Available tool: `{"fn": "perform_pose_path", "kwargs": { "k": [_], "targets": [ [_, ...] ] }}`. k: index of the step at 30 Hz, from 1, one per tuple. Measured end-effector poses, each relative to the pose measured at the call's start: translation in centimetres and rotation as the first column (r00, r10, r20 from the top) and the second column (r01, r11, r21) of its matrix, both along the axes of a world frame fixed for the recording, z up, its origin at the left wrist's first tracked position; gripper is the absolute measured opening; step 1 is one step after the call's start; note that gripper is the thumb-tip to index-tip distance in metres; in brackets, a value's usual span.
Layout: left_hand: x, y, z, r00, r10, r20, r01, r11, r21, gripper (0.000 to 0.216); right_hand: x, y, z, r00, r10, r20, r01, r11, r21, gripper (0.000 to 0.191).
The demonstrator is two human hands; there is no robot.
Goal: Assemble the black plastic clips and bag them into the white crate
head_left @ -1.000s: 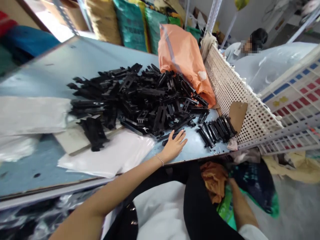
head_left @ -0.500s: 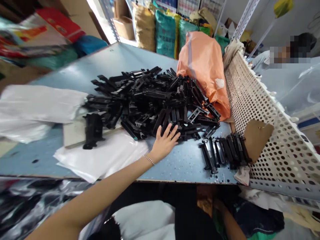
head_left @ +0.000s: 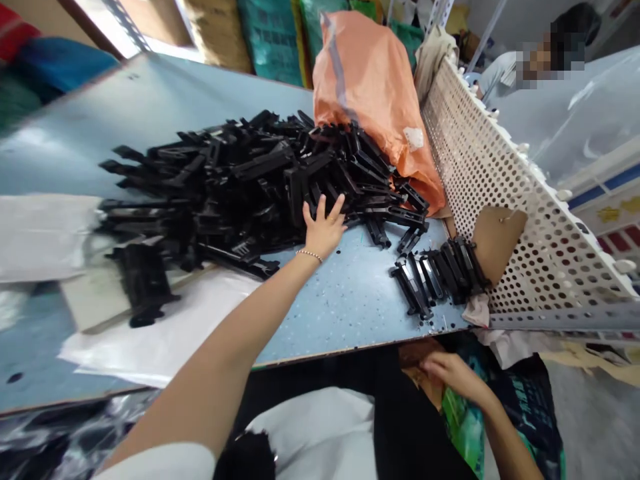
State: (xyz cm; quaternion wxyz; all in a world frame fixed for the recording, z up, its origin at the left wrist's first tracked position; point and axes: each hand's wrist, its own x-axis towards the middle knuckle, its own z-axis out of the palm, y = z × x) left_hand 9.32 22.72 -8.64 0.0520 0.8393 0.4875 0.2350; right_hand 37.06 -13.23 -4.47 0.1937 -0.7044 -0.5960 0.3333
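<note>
Fingers (head_left: 334,208) among black parts (head_left: 240,180)

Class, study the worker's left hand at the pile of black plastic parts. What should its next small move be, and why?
Probably close the fingers around one part. The left hand lies open, fingers spread on the near edge of the pile of black plastic parts, gripping nothing yet. The right hand is below the table edge, at an orange and green bag.

Blue table (head_left: 345,300), stacked sacks (head_left: 270,33) behind
</note>
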Motion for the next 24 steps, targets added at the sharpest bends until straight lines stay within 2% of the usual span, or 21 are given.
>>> {"fn": "perform_pose_path", "kwargs": {
  "k": [2,4,6,7,9,11,12,13,14,15,16,17,18,19,21,23,24],
  "targets": [
    [-0.3,0.3,0.2,1.000,-0.024,-0.010,0.024,1.000,-0.013,0.043,-0.7,2.0,0.5,0.994,-0.037,0.100,0.025,0.993,0.117,0.037],
    [-0.9,-0.1,0.4,0.999,-0.042,-0.030,0.041,0.999,-0.025,0.051,-1.7,5.2,0.8,0.945,-0.145,0.293,0.065,0.962,0.267,0.041],
    [-1.8,-1.2,0.6,0.998,-0.053,-0.047,0.051,0.998,-0.037,0.056,-2.6,8.5,0.7,0.876,-0.211,0.433,0.087,0.954,0.288,0.045],
    [-2.4,-2.0,0.7,0.997,-0.064,-0.044,0.062,0.997,-0.042,0.057,-3.1,10.0,0.5,0.878,-0.230,0.419,0.121,0.955,0.271,0.046],
    [-3.4,-4.6,0.8,0.991,-0.129,0.015,0.130,0.989,-0.067,0.055,-4.0,12.0,0.2,0.924,-0.253,0.286,0.192,0.955,0.225,0.046],
    [-3.9,-8.2,0.9,0.959,-0.217,0.182,0.246,0.957,-0.154,0.050,-5.7,12.8,-0.2,0.969,-0.239,0.062,0.225,0.957,0.184,0.047],
    [-3.9,-10.4,0.9,0.922,-0.231,0.310,0.309,0.922,-0.234,0.049,-7.0,12.9,-0.5,0.975,-0.208,-0.081,0.218,0.963,0.155,0.049],
    [-3.8,-12.6,1.0,0.869,-0.194,0.455,0.367,0.870,-0.330,0.053,-8.5,12.9,-0.7,0.958,-0.171,-0.231,0.203,0.971,0.125,0.052],
    [-3.5,-14.8,1.1,0.789,-0.113,0.603,0.439,0.791,-0.426,0.057,-10.2,12.8,-0.8,0.917,-0.137,-0.376,0.188,0.977,0.102,0.055],
    [-3.3,-16.8,1.4,0.680,0.021,0.733,0.515,0.697,-0.498,0.060,-11.8,12.7,-0.9,0.858,-0.104,-0.503,0.169,0.982,0.085,0.058],
    [-3.1,-18.5,1.7,0.561,0.184,0.807,0.579,0.609,-0.542,0.063,-13.2,12.6,-0.8,0.805,-0.073,-0.588,0.140,0.988,0.070,0.060],
    [-3.0,-19.8,2.1,0.448,0.335,0.829,0.639,0.529,-0.559,0.064,-14.3,12.6,-0.5,0.784,-0.042,-0.619,0.101,0.993,0.059,0.062],
    [-3.1,-20.7,2.7,0.356,0.455,0.816,0.680,0.473,-0.560,0.064,-15.1,12.6,-0.1,0.788,-0.015,-0.615,0.055,0.997,0.046,0.062],
    [-3.4,-21.2,3.2,0.287,0.535,0.794,0.702,0.446,-0.555,0.062,-15.4,12.8,0.5,0.812,0.010,-0.584,0.013,0.999,0.034,0.062],
    [-4.5,-21.4,4.4,0.192,0.611,0.768,0.702,0.462,-0.542,0.057,-15.2,13.4,2.0,0.890,0.061,-0.453,-0.039,0.998,0.059,0.063],
    [-5.8,-20.9,5.3,0.137,0.644,0.753,0.657,0.509,-0.555,0.055,-14.7,14.5,3.6,0.960,0.129,-0.249,-0.070,0.970,0.233,0.058],
    [-6.3,-20.6,5.7,0.131,0.660,0.740,0.636,0.517,-0.573,0.056,-14.6,15.2,4.4,0.976,0.174,-0.129,-0.121,0.932,0.342,0.053]
  ]
}}
